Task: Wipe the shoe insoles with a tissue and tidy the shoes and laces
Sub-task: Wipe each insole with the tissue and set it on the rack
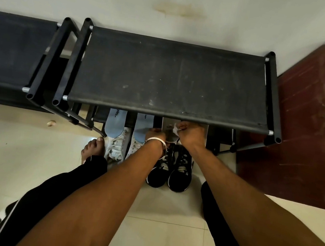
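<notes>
A pair of black sneakers (170, 168) stands on the floor in front of the black shoe rack (171, 77). A grey insole (167, 127) leans up under the rack's top shelf. My right hand (191, 133) pinches a white tissue (175, 128) against that insole. My left hand (156, 135), with a silver bangle on the wrist, holds the grey insole's lower part. To the left stand white sneakers (117, 148) with two blue insoles (115, 123) propped upright in them.
A second black rack (14, 49) stands at the left. A dark red cabinet (310, 119) is at the right. My bare foot (91, 149) rests beside the white sneakers. The floor is pale tile (22, 157).
</notes>
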{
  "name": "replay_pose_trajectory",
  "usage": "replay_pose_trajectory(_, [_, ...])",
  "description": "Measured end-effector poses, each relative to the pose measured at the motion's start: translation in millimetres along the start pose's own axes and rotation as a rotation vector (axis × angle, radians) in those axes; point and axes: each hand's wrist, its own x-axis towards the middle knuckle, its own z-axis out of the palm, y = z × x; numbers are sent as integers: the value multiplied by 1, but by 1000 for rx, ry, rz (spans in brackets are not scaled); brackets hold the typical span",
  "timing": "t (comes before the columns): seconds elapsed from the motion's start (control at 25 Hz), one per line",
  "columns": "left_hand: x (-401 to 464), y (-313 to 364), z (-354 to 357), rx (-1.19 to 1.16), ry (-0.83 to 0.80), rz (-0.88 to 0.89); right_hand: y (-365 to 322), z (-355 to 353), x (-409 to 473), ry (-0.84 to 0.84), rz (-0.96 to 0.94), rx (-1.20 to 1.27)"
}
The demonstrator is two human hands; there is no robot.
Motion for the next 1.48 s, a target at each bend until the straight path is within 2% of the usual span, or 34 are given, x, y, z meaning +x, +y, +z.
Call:
replay_pose_trajectory(0.12, [-18, -1, -2, -114, -27, 11, -5, -3, -10, 50, -35, 42])
replay_pose_trajectory(0.44, [-95, -7, -50, -47, -271, 40, -20, -29, -80, -34, -150, 11])
replay_pose_trajectory(0.64, [-153, -34, -82, -88, -369, 19, -30, -33, -139, -64, -220, 47])
replay_pose_trajectory(0.96, [-222, -57, -129, -17, -416, 16, -33, -38, -208, -91, -296, 93])
replay_pose_trajectory(1.08, [-234, -56, -144, -49, -492, 1, -43, -45, -218, -86, -339, 144])
replay_pose_trajectory(1.28, [-243, -33, -147, -208, -652, 42, -64, -55, -213, 12, -394, 223])
replay_pose_trajectory(1.48, [-218, 17, -126, -277, -655, 135, -90, -61, -172, 180, -499, 275])
